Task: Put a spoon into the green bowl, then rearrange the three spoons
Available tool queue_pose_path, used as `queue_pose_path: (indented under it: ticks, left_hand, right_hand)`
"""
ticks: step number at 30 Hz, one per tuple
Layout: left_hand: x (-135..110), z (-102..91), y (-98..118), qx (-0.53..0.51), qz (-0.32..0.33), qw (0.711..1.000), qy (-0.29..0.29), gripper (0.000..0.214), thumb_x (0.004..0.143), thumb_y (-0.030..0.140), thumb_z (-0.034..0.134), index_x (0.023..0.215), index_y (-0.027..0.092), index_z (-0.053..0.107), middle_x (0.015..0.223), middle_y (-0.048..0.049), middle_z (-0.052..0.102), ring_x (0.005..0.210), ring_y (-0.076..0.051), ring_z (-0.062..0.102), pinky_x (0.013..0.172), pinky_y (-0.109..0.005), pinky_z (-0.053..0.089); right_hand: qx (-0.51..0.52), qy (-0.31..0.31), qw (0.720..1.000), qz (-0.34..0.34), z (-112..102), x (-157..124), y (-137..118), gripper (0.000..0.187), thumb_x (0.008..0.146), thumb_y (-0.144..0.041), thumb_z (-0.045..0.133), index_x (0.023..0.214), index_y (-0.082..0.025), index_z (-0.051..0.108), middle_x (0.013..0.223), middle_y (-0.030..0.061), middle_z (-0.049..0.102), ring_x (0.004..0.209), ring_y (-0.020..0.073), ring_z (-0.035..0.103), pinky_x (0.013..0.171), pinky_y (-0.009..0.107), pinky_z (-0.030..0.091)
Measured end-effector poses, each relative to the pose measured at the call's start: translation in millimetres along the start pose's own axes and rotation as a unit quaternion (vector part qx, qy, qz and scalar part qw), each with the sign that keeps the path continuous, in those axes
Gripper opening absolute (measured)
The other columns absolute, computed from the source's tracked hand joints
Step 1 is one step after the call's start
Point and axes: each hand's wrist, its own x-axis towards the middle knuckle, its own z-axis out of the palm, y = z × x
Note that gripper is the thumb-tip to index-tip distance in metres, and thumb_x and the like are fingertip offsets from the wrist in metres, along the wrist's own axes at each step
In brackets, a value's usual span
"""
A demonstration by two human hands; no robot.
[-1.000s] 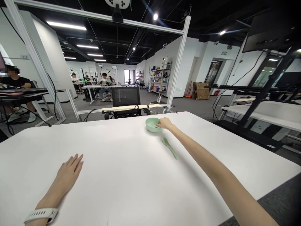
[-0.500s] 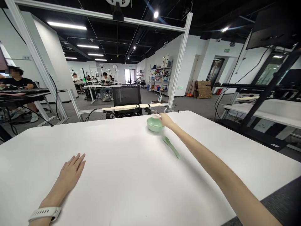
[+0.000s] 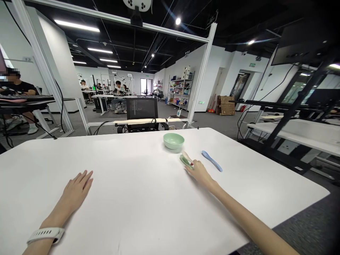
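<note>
My right hand [image 3: 198, 172] lies over the handle of a green spoon [image 3: 185, 161] on the white table [image 3: 138, 198], fingers closed on it; only the spoon's bowl end shows. A light green bowl [image 3: 173, 140] stands just beyond, near the table's far edge. To the right of the hand, a blue spoon [image 3: 211, 160] lies apart from it on the table. At the near left, my left hand [image 3: 77, 189] rests flat on the table with fingers stretched out, holding nothing. A white watch band [image 3: 45, 234] is on that wrist.
A black office chair [image 3: 142, 111] and a white frame post [image 3: 200, 76] stand behind the table. People sit at desks at the far left and in the back. Black stands and another white table [image 3: 297, 132] are at the right.
My right hand has drawn back from the bowl's rim to the green spoon and closed on its handle. The blue spoon, hidden by my arm before, now shows. My left hand stays put.
</note>
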Motion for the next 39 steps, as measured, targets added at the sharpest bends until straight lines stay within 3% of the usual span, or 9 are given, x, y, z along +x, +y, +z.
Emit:
queue_pose_path:
  ticks: [3,6,12,17,21,28,39]
  left_hand:
    - [0,-2.7,2,0.003,-0.002,1.000,-0.007,0.081,0.099,0.050,0.017,0.157,0.009,0.055,0.169,-0.0186,0.051,0.159,-0.039,0.046,0.128,-0.059,0.038]
    - [-1,-1.7,2,0.000,-0.006,1.000,-0.005,0.080,0.099,0.050,0.018,0.157,0.010,0.056,0.169,-0.0177,0.052,0.158,-0.038,0.046,0.128,-0.057,0.038]
    - [0,3.6,1,-0.008,-0.001,1.000,0.023,0.076,0.101,0.048,0.020,0.155,0.013,0.059,0.166,-0.0176,0.056,0.156,-0.038,0.049,0.127,-0.059,0.040]
    - [1,0.3,2,-0.003,0.004,1.000,0.014,0.076,0.100,0.047,0.022,0.154,0.011,0.060,0.165,-0.0189,0.056,0.156,-0.039,0.050,0.126,-0.058,0.041]
    - [0,-1.4,4,-0.007,0.012,0.999,0.032,0.072,0.100,0.045,0.025,0.152,0.012,0.062,0.162,-0.0189,0.060,0.152,-0.038,0.054,0.123,-0.059,0.044]
    - [-1,-1.9,8,-0.011,0.006,1.000,0.028,0.073,0.100,0.045,0.023,0.153,0.012,0.061,0.163,-0.0196,0.059,0.153,-0.038,0.053,0.124,-0.060,0.043]
    - [-1,4.4,3,-0.018,0.004,0.999,0.035,0.073,0.100,0.049,0.024,0.153,0.015,0.061,0.164,-0.0171,0.058,0.154,-0.036,0.051,0.125,-0.058,0.042]
  right_hand:
    - [-0.004,0.007,1.000,0.002,-3,-4,-6,0.008,0.098,-0.022,0.061,0.093,-0.019,0.066,0.103,0.0178,0.073,0.091,0.0280,0.072,0.072,0.031,0.046]
    - [0.028,0.004,1.000,0.007,-6,-7,-16,0.011,0.096,-0.015,0.056,0.088,-0.021,0.061,0.096,0.0148,0.073,0.085,0.0263,0.069,0.069,0.031,0.044]
    - [0.137,-0.041,0.989,-0.030,7,-28,-55,0.018,0.097,-0.017,0.058,0.085,-0.026,0.048,0.086,0.0061,0.071,0.078,0.0214,0.066,0.066,0.028,0.040]
    - [0.159,-0.098,0.981,-0.058,22,-41,-93,0.022,0.095,-0.015,0.061,0.084,-0.026,0.046,0.087,0.0053,0.069,0.077,0.0199,0.064,0.066,0.027,0.038]
    - [0.161,-0.114,0.979,-0.054,24,-44,-107,0.021,0.095,-0.015,0.062,0.085,-0.025,0.047,0.087,0.0050,0.068,0.077,0.0194,0.064,0.066,0.027,0.039]
    - [0.156,-0.104,0.981,-0.054,20,-43,-106,0.021,0.095,-0.015,0.061,0.084,-0.025,0.047,0.084,0.0034,0.067,0.076,0.0186,0.062,0.066,0.027,0.038]
    - [0.165,-0.064,0.984,-0.016,9,-31,-67,0.021,0.095,-0.023,0.061,0.081,-0.027,0.045,0.077,-0.0006,0.064,0.065,0.0172,0.058,0.060,0.027,0.036]
